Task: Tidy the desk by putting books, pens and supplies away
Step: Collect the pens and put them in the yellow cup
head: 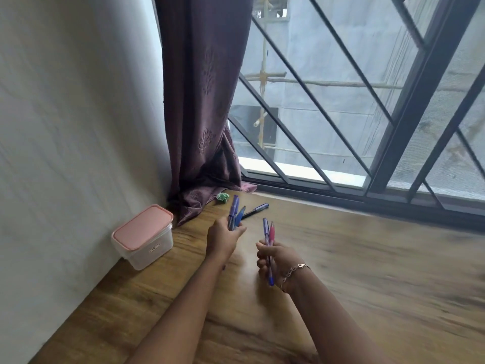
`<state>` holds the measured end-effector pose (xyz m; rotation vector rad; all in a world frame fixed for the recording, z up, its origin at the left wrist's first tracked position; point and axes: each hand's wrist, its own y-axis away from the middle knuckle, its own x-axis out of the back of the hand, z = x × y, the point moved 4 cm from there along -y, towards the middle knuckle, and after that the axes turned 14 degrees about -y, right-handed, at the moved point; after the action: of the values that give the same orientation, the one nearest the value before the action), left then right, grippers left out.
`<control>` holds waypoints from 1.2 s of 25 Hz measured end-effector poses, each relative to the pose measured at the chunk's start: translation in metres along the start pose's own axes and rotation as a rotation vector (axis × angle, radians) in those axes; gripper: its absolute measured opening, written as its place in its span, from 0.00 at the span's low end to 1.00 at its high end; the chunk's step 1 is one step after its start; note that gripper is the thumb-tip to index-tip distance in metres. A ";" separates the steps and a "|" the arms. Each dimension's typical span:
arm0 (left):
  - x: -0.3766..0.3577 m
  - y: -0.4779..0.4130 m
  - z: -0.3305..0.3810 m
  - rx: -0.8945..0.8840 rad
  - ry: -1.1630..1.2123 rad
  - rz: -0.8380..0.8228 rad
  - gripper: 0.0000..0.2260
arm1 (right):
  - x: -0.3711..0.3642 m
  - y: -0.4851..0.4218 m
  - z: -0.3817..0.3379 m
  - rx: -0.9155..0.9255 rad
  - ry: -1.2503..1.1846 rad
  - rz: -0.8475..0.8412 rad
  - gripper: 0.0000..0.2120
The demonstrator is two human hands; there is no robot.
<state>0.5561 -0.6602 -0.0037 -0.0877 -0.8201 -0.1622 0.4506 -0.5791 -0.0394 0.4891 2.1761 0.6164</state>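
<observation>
Gathering pens, both hands engaged. The fingers (pixel 262 249) of the right hand (pixel 278 261) curl round a blue pen (pixel 266 232) and a pink-red pen (pixel 271 231). These are held upright as one bundle, lower ends passing below the palm, probably so that more can be added. The left hand (pixel 223 239) grips a cluster of blue pens (pixel 234 212) in like manner, their far ends pointing toward the curtain (pixel 202 114). Blur hides how each finger lies, though the hand plainly closes on the barrels. Just beyond it a dark pen (pixel 256 210) lies loose on the desk (pixel 367 258), seemingly next for collection. A small green object (pixel 223 198) sits by the curtain hem. A clear box with pink lid (pixel 143 237), closed, stands against the wall at left. It is a plausible store, once the lid is lifted.
</observation>
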 end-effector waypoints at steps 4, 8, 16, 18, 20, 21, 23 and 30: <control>-0.013 -0.046 0.023 -0.232 -0.467 0.058 0.10 | 0.014 -0.004 -0.004 0.015 -0.113 0.032 0.08; -0.037 -0.072 0.024 -0.244 -0.717 -0.079 0.13 | 0.027 -0.005 -0.009 0.034 -0.111 0.042 0.07; -0.042 -0.063 0.025 -0.027 -0.435 -0.155 0.13 | 0.033 0.004 -0.018 0.057 -0.169 -0.011 0.07; -0.042 -0.041 0.034 0.047 0.056 -0.301 0.06 | 0.033 0.008 -0.023 0.076 -0.205 -0.034 0.07; -0.041 -0.008 0.048 0.079 0.326 -0.451 0.04 | 0.035 0.015 -0.031 0.120 -0.201 -0.050 0.08; -0.040 0.006 0.054 0.059 0.378 -0.479 0.07 | 0.037 0.019 -0.035 0.155 -0.181 -0.053 0.08; -0.041 0.029 0.065 0.007 0.459 -0.455 0.07 | 0.040 0.032 -0.043 0.229 -0.148 -0.069 0.08; -0.080 0.093 0.106 -0.103 0.760 -0.313 0.04 | 0.063 0.083 -0.061 0.580 0.088 -0.041 0.12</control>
<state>0.4425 -0.5448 0.0087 0.0096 -0.0602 -0.4982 0.3757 -0.4950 0.0045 0.7242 2.4323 -0.0331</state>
